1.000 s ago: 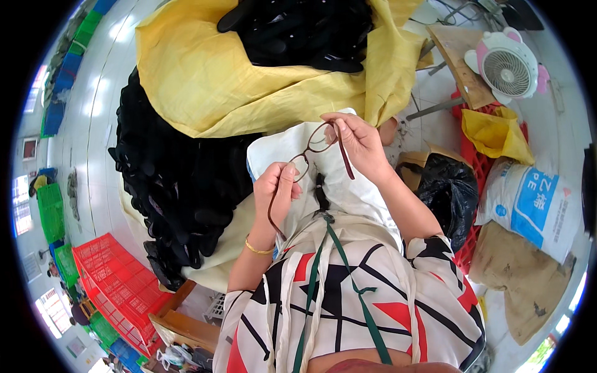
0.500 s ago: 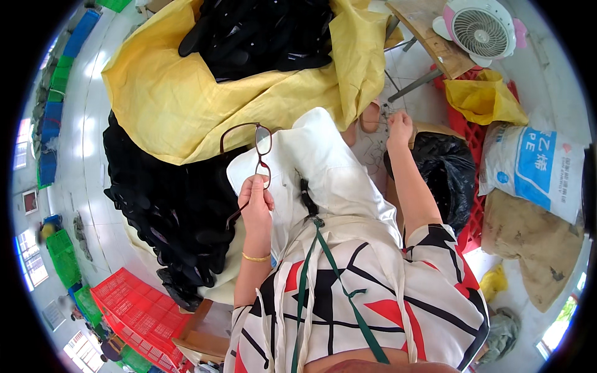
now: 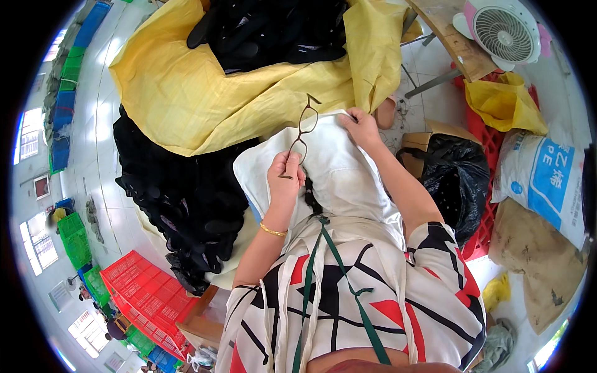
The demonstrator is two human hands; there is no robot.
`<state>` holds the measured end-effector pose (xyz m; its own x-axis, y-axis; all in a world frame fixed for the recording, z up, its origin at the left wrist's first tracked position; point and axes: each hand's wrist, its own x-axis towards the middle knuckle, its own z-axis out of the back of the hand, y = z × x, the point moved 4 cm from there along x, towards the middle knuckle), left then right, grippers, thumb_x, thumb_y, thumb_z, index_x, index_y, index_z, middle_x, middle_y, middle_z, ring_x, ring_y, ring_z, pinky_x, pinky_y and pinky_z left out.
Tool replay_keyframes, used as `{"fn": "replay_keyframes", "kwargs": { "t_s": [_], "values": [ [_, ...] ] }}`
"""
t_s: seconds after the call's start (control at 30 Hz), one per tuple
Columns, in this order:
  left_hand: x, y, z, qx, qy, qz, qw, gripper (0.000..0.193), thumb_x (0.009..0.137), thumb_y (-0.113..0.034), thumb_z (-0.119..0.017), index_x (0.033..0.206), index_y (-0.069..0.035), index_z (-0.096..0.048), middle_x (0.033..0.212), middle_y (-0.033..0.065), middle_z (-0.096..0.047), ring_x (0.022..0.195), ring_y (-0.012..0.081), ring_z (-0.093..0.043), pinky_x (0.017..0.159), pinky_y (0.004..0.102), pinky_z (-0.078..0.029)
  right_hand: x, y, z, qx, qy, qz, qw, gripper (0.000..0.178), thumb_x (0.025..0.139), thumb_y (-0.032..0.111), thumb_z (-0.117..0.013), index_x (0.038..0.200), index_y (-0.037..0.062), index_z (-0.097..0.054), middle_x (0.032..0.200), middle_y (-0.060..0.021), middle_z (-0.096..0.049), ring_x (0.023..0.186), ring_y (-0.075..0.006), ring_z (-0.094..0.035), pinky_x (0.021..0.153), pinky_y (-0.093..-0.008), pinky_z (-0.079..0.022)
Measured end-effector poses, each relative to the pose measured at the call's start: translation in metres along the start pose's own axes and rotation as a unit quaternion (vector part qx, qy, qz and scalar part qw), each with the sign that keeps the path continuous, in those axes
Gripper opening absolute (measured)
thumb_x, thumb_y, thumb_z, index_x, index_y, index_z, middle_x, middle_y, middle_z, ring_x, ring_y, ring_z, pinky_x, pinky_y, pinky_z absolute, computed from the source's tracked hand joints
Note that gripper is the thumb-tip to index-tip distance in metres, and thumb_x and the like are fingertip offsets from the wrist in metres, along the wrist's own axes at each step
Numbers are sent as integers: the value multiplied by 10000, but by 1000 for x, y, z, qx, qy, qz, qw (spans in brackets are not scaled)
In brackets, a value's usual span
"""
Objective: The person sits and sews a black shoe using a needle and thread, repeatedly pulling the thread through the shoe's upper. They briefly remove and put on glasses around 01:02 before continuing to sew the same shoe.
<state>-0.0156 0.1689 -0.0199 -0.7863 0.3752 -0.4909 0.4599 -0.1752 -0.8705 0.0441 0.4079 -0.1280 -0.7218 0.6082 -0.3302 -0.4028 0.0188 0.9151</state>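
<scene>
My left hand [image 3: 285, 177] is closed around one end of a pair of dark-framed eyeglasses [image 3: 308, 119], above my lap. The glasses stand upright from my fingers, lenses seen nearly edge-on. A white apron [image 3: 339, 171] covers my lap and knees. At its far right edge, over my right knee, my right hand [image 3: 362, 129] pinches the cloth between thumb and fingers. A dark cord-like strip [image 3: 310, 198] lies along the apron's middle, below the left hand.
A yellow sack [image 3: 186, 118] with black cloth items [image 3: 273, 31] lies ahead. More black items [image 3: 180, 199] are heaped at left, near a red crate [image 3: 146, 292]. Right are a black-bag-lined carton [image 3: 457, 180], a white sack [image 3: 541, 186] and a fan [image 3: 504, 31] on a wooden stool [image 3: 444, 37].
My right hand has come left from beside the carton onto the apron's edge and taken hold of it. The glasses have moved right and turned in my left hand.
</scene>
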Motion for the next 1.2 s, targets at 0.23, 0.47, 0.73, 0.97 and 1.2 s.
{"fn": "replay_keyframes", "kwargs": {
  "t_s": [0.23, 0.47, 0.73, 0.97, 1.2],
  "values": [
    [-2, 23, -20, 96, 18, -7, 995, 191, 1005, -208, -565, 956, -28, -605, 605, 13, -556, 477, 81, -507, 446, 239, -410, -74, 82, 8, -3, -8, 211, 977, 189, 885, 156, -728, 981, -2, -689, 818, -75, -581, 729, -190, -563, 670, -310, -469],
    [0, 44, -30, 154, 41, -2, 987, 164, 979, -168, -584, 932, -11, -586, 611, 24, -574, 490, 95, -534, 459, 254, -442, -69, 78, -9, -154, 12, 221, 963, 161, 857, 119, -681, 993, 33, -693, 840, -118, -580, 792, -282, -595, 699, -379, -497],
    [2, 34, -30, 149, 26, 6, 988, 167, 974, -154, -576, 910, 1, -577, 625, 36, -585, 487, 115, -560, 458, 283, -451, -69, 83, -17, -398, -12, 362, 843, 309, 790, 89, -609, 1095, 42, -630, 930, -91, -571, 944, -301, -578, 771, -389, -524],
    [2, 35, -24, 190, 30, -31, 981, 181, 971, -171, -583, 919, 2, -569, 648, 48, -589, 482, 129, -576, 464, 289, -468, -90, 90, -19, -385, 49, 385, 837, 301, 785, 77, -608, 1083, 41, -624, 927, -103, -560, 937, -303, -566, 781, -384, -520],
    [3, 30, -24, 191, 24, -22, 981, 153, 965, -155, -587, 924, -9, -568, 638, 49, -582, 489, 131, -578, 468, 291, -469, -76, 86, -16, -376, 63, 377, 844, 285, 783, 62, -610, 1066, 36, -634, 935, -106, -576, 951, -311, -570, 785, -394, -519]
  ]
}}
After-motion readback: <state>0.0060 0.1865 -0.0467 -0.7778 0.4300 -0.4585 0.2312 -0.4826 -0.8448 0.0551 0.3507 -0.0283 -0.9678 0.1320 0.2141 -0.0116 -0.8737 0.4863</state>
